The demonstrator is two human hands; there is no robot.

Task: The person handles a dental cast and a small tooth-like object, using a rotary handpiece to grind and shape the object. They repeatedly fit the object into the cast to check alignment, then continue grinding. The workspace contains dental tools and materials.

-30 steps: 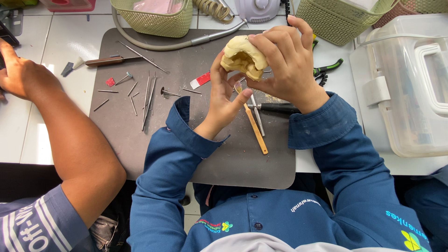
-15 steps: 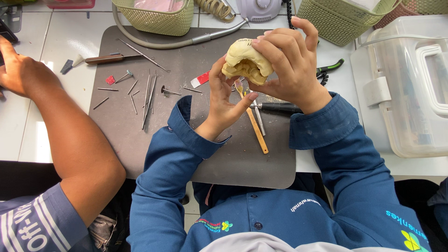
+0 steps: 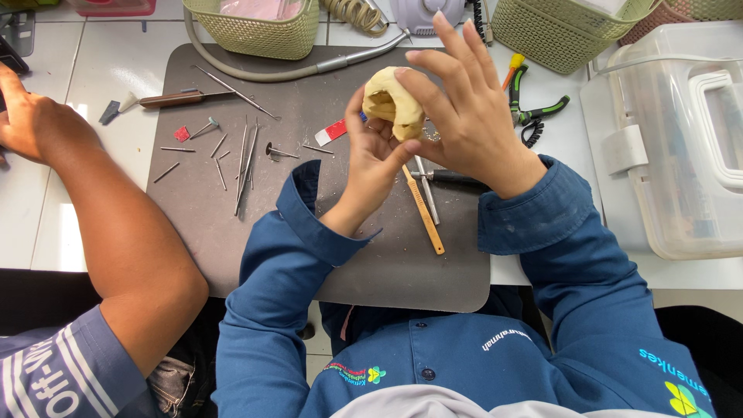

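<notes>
In the head view, a pale yellow plaster cast (image 3: 393, 102) is being held up above the dark grey mat (image 3: 232, 240), between both hands, towards the far middle of the bench (image 3: 46, 224). The cast is being gripped from below and the left by the left hand (image 3: 371, 159), its thumb pressed against the near edge. The right hand (image 3: 468, 116) is being laid against the right side of the cast with the thumb touching it, while the other fingers are being spread open and upward.

Under the hands, a wooden-handled tool (image 3: 424, 210) and a metal instrument (image 3: 427, 190) are lying on the mat. To the left, thin metal picks (image 3: 244, 166) are scattered, with a small red and white piece (image 3: 331, 132) beside them. Green-handled pliers (image 3: 534, 108) are lying to the right of the hands, just off the mat. A clear plastic box (image 3: 681, 147) is standing at the far right, and green woven baskets (image 3: 255, 31) are standing at the far edge.

At the left, another person's hand (image 3: 35, 124) is resting on the bench, well apart from the cast.
</notes>
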